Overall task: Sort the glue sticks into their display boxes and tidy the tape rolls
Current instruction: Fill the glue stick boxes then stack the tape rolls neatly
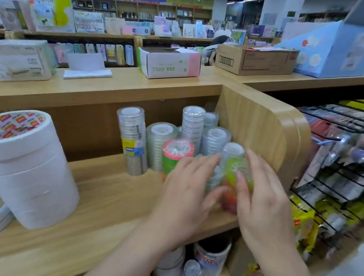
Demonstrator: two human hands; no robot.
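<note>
At the right end of the wooden shelf, both hands are closing in on a colourful tape stack, probably to square it up against the side panel. The right hand is wrapping round it, thumb in front and fingers going behind. The left hand is lying nearly flat, its fingers straight and steadying from the left, gripping nothing. Clear tape stacks are standing just behind. The hands are hiding the stack's base, and blur is smearing its colours. No glue sticks or display boxes are showing.
</note>
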